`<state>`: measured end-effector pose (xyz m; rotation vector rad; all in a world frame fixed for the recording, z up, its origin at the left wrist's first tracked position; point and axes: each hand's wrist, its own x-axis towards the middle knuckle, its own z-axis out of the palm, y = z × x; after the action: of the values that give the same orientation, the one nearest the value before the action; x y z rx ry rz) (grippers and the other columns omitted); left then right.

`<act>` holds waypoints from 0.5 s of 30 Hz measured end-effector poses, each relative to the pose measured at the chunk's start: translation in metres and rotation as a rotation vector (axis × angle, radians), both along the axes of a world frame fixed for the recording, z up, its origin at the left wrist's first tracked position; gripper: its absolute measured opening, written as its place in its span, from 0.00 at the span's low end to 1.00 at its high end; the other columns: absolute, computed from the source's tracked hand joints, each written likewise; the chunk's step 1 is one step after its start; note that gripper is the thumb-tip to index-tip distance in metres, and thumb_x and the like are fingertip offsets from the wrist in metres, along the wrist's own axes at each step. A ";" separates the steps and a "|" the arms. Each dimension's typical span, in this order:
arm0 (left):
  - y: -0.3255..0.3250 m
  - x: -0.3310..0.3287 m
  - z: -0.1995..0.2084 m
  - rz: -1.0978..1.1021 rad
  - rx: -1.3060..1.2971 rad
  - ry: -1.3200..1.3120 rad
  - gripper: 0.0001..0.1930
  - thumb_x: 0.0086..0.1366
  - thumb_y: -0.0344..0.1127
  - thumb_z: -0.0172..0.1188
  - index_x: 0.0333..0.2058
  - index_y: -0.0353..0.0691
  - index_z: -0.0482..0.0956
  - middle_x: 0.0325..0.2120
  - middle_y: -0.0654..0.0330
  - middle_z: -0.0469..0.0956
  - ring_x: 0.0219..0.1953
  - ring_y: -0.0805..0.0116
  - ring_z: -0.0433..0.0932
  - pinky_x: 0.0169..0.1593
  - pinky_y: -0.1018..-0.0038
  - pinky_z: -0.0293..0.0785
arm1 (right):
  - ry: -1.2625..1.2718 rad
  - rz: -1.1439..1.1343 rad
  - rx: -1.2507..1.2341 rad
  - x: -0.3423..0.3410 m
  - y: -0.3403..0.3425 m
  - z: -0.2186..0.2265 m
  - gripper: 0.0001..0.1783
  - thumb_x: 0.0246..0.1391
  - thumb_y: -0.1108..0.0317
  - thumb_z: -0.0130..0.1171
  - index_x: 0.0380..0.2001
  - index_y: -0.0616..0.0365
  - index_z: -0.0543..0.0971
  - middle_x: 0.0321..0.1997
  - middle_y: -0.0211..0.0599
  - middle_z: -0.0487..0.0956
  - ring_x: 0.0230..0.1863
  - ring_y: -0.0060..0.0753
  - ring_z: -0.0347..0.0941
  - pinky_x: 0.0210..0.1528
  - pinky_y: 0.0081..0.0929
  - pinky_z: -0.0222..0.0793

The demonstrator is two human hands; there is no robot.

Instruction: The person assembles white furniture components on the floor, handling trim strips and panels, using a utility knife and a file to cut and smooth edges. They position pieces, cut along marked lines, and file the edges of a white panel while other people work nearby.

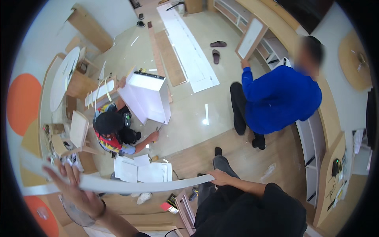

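A long white flexible strip (150,187) stretches across the lower part of the head view in front of me. My right hand (219,177) is closed on its right-hand end, close to my legs. At the left, my raised left hand (77,183) has its fingers around the strip, some of them partly stretched out and blurred. Beyond that hand the strip bends back in a pale, smeared curve (37,164). Under the strip, white panels (138,170) lie on the floor.
A crouching person (112,128) grips a white drawer-like box (148,98) and a small tool. At the right, a person in blue (278,98) holds a framed panel (251,37) beside a long cabinet (312,152). Long boards (187,49) and slippers (216,56) lie on the floor.
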<state>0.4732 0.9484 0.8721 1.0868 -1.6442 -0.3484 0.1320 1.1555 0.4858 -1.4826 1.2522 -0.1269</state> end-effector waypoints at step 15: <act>-0.387 -0.167 -0.005 -0.069 0.328 0.859 0.11 0.71 0.45 0.50 0.42 0.47 0.60 0.20 0.66 0.62 0.14 0.78 0.60 0.12 0.81 0.56 | -0.002 -0.251 -0.027 -0.158 -0.154 0.067 0.22 0.65 0.49 0.45 0.48 0.55 0.75 0.46 0.52 0.76 0.51 0.56 0.71 0.53 0.43 0.65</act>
<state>0.3058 0.5615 0.8673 0.9185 -0.8662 -1.0006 -0.0256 1.0015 0.5531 -1.3430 1.4366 -0.3124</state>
